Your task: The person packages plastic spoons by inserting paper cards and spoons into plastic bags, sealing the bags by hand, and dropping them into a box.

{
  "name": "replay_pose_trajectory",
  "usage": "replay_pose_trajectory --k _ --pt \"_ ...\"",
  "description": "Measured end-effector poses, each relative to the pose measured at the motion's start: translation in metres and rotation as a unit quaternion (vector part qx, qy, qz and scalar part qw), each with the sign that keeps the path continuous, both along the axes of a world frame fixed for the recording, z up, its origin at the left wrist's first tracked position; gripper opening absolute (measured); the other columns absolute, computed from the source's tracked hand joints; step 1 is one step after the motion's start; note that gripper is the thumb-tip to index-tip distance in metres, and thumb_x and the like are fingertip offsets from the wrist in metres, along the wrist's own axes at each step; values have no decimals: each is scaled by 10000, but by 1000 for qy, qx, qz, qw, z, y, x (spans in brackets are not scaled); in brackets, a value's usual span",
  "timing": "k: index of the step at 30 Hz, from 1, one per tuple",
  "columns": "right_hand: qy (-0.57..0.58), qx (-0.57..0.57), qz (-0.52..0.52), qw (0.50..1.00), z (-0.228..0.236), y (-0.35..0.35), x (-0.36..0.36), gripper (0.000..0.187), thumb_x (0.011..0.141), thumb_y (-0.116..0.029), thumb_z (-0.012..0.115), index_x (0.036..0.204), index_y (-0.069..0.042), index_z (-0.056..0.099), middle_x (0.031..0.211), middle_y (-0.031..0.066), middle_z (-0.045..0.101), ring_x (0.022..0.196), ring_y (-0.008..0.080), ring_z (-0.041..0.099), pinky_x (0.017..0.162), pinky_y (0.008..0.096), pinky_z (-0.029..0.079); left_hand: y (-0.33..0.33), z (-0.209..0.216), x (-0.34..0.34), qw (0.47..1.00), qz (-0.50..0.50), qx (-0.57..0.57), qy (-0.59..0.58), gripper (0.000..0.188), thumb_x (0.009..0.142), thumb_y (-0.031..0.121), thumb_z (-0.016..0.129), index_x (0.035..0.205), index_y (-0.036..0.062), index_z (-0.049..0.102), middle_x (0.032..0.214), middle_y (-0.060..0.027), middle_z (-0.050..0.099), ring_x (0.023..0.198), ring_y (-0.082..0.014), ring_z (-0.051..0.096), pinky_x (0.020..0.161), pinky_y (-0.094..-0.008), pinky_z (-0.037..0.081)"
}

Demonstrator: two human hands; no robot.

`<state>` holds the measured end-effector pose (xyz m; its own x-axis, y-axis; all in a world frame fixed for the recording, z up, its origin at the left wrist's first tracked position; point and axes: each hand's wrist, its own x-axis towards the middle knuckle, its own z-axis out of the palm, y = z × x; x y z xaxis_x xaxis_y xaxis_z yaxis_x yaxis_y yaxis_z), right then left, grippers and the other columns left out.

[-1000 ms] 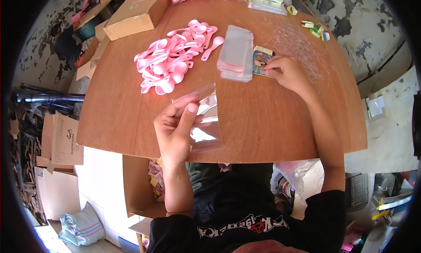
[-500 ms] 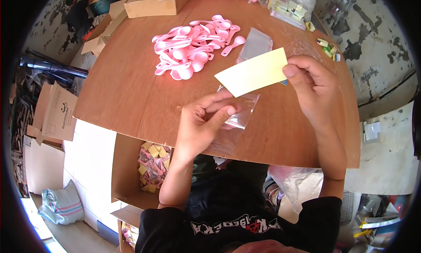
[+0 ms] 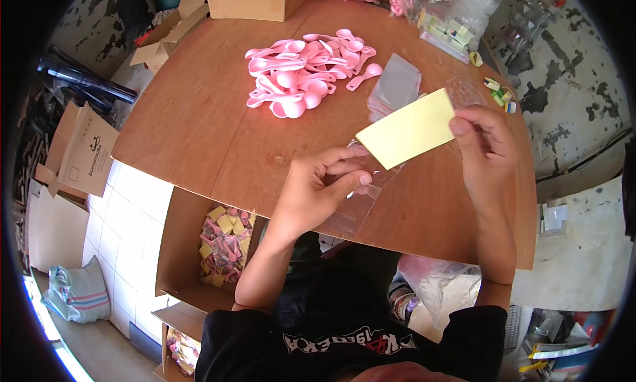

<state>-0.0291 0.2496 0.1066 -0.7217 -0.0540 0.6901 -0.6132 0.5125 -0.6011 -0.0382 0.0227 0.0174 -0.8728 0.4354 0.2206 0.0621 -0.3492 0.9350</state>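
Note:
My right hand [image 3: 487,143] pinches a pale yellow paper card [image 3: 409,129] by its right end, between thumb and fingers. The card slants over the table, its lower left corner just above the mouth of a small clear plastic bag [image 3: 354,213]. My left hand [image 3: 324,190] is closed on that bag, thumb against fingers. The card hides part of the bag. Beyond the card lies a stack of clear plastic bags [image 3: 396,81]. A heap of pink plastic spoons [image 3: 295,71] lies farther left, with a single pink spoon [image 3: 365,77] beside it.
Below the table's [image 3: 218,143] left front edge, an open carton [image 3: 179,249] holds packed pink spoons with yellow cards. A closed cardboard box [image 3: 255,2] stands at the far edge. Small folded cards [image 3: 498,91] and a clear bag of cards [image 3: 445,34] lie at the far right.
The card has come down toward the bag and tilted more steeply, its left end nearer my left fingers. The whole view has shifted slightly, so the table's things appear farther right.

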Motion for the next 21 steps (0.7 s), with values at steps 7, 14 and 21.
replay_pose_trajectory --k 7,14,21 --pt "91 27 23 995 -5 2 -3 121 841 7 733 952 27 692 866 66 704 788 111 642 696 230 496 -1 5 2 1000 -5 6 -21 260 913 33 671 1148 -69 626 985 -99 723 843 -81 655 755 -236 551" --pt "-3 9 18 1000 -8 4 1 108 844 -19 731 943 17 705 864 70 706 738 107 622 673 234 483 0 0 2 999 5 -36 -8 227 929 24 645 1137 -65 636 1007 -82 723 903 -76 635 774 -232 529" --pt "0 67 14 998 -8 6 3 103 861 -21 719 951 24 701 876 63 705 751 96 622 669 226 484 4 0 4 1000 6 -4 5 265 936 45 641 1162 -89 606 990 -115 713 876 -121 671 778 -260 559"
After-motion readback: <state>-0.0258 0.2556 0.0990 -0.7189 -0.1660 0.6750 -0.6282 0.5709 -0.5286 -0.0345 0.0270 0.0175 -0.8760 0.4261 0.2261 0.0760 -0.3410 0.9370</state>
